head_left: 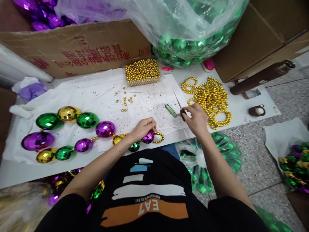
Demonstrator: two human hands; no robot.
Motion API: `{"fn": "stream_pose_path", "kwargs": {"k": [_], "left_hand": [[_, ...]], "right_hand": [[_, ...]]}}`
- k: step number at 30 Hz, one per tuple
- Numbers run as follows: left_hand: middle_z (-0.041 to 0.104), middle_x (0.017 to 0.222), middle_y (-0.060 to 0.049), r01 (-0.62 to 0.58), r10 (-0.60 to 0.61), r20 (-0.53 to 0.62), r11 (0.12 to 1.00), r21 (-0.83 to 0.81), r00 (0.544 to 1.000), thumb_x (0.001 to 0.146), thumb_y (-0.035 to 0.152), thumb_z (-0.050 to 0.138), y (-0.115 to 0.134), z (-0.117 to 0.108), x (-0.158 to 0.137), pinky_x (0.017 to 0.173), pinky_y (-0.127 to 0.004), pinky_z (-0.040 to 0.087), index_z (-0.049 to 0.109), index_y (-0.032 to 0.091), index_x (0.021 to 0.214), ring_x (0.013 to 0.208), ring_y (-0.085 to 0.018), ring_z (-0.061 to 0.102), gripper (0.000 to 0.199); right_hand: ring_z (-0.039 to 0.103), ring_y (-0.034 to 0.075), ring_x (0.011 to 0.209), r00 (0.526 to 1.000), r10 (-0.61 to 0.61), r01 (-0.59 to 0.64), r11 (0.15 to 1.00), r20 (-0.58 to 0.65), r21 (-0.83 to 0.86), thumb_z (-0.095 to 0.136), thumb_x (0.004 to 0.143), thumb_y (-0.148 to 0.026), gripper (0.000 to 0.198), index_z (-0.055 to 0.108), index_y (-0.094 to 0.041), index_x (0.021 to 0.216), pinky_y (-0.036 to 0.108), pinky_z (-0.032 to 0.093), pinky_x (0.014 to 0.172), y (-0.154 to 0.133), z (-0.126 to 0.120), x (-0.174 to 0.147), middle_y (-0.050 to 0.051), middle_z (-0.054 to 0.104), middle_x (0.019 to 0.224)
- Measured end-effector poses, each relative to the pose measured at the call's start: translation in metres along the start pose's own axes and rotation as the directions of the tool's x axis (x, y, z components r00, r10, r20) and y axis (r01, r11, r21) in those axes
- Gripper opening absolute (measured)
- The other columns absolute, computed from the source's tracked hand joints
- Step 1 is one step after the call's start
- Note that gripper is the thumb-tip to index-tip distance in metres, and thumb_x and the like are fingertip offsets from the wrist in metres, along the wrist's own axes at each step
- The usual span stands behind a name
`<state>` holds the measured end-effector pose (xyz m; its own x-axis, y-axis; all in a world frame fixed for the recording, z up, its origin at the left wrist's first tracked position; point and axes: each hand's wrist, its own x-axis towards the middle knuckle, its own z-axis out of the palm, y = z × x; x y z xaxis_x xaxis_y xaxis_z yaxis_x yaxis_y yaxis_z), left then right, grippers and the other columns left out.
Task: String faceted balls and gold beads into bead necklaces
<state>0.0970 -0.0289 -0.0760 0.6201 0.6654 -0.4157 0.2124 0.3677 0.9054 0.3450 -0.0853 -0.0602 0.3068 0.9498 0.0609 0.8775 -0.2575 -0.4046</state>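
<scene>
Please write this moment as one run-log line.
left hand: at purple bead | right hand: holds scissors | gold strands: heaped on table

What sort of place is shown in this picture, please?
Probably a decorations workshop: a cardboard box holds purple ornaments, gold bead strings lie heaped on the table, and the right hand holds what look like scissors.

Person's black T-shirt (156, 175), short sleeves (229, 211) ending well behind the fingers (151, 124), white stripe (154, 191) across the front, orange band (172, 211) marked EA7 (148, 207) farther back, blue trousers (171, 150) nearer the fingers
</scene>
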Motion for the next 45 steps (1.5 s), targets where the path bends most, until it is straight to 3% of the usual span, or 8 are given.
{"fn": "stream_pose_path", "kwargs": {"k": [4,10,17,20,25,29,33,45], "left_hand": [[0.071,0.077,-0.002,-0.059,0.075,-0.073,0.978,0.198,0.995,0.088,0.036,0.054,-0.002,-0.007,0.003,0.067,-0.026,0.043,0.057,0.018,0.075,0.069,-0.014,0.061,0.024],[0.075,0.098,-0.006,-0.2,0.29,-0.158,0.883,0.425,0.944,0.094,0.035,0.05,0.031,-0.008,-0.017,0.083,-0.032,0.047,0.064,0.018,0.083,0.092,-0.019,0.067,0.025],[0.072,0.101,-0.008,-0.69,0.423,0.545,0.428,0.584,0.724,0.098,0.023,0.048,0.037,0.06,-0.044,0.09,-0.036,0.05,0.066,0.017,0.094,0.097,-0.02,0.065,0.02],[0.068,0.12,-0.013,-0.578,0.446,0.421,0.311,0.755,0.79,0.097,0.025,0.053,0.02,0.049,-0.049,0.101,-0.043,0.045,0.064,0.016,0.111,0.112,-0.025,0.06,0.02],[0.064,0.122,-0.02,-0.065,0.405,-0.075,0.322,0.944,0.911,0.092,0.046,0.06,-0.001,0.009,-0.046,0.104,-0.055,0.041,0.051,0.009,0.132,0.115,-0.035,0.057,0.055],[0.069,0.114,-0.015,-0.05,0.317,-0.098,0.429,0.902,0.943,0.088,0.043,0.067,-0.003,0.002,-0.048,0.105,-0.053,0.041,0.055,0.014,0.126,0.11,-0.032,0.061,0.049],[0.066,0.124,-0.01,-0.06,0.241,-0.152,0.693,0.719,0.958,0.082,0.044,0.074,0.008,-0.014,-0.07,0.096,-0.044,0.05,0.052,0.022,0.129,0.11,-0.028,0.063,0.056],[0.063,0.134,-0.01,-0.22,0.215,0.062,0.875,0.432,0.975,0.078,0.043,0.078,0.009,-0.052,-0.093,0.109,-0.044,0.045,0.059,0.022,0.131,0.125,-0.027,0.058,0.061]], "right_hand": [[0.065,0.031,0.091,0.975,0.148,-0.085,0.938,0.166,-0.335,0.05,0.093,-0.024,0.033,0.062,-0.015,0.123,0.034,0.04,0.071,-0.012,0.017,0.03,0.016,0.071,0.101],[0.064,0.03,0.1,0.965,0.09,-0.012,0.954,0.246,-0.301,0.05,0.093,-0.02,0.031,0.062,-0.017,0.121,0.034,0.041,0.076,-0.016,0.014,0.03,0.014,0.071,0.11],[0.055,0.032,0.109,0.974,-0.065,0.126,0.951,0.216,-0.282,0.054,0.092,-0.021,0.028,0.06,-0.014,0.118,0.036,0.043,0.079,-0.042,0.043,0.028,0.019,0.064,0.116],[0.056,0.03,0.105,0.979,-0.054,0.09,0.98,0.197,-0.18,0.055,0.09,-0.021,0.023,0.063,-0.017,0.11,0.036,0.043,0.079,-0.035,0.042,0.028,0.016,0.063,0.109],[0.055,0.022,0.08,0.998,-0.001,-0.018,0.957,0.065,0.29,0.061,0.082,-0.029,0.01,0.055,-0.021,0.082,0.035,0.044,0.074,-0.018,0.029,0.012,0.005,0.056,0.086],[0.056,0.016,0.064,0.945,-0.031,-0.248,0.577,0.325,0.778,0.065,0.082,-0.042,0.027,0.047,-0.024,0.087,0.031,0.047,0.064,-0.025,0.027,-0.019,-0.002,0.057,0.075],[0.054,0.012,0.057,0.824,-0.2,-0.447,0.345,0.53,0.825,0.067,0.084,-0.047,0.031,0.049,-0.024,0.094,0.025,0.043,0.053,-0.041,0.023,-0.051,-0.001,0.064,0.078],[0.045,0.013,0.063,0.897,-0.13,-0.241,0.657,0.422,0.714,0.047,0.091,-0.069,0.055,0.059,-0.019,0.072,0.026,0.035,0.057,-0.052,0.022,-0.046,0.0,0.053,0.067]]}}
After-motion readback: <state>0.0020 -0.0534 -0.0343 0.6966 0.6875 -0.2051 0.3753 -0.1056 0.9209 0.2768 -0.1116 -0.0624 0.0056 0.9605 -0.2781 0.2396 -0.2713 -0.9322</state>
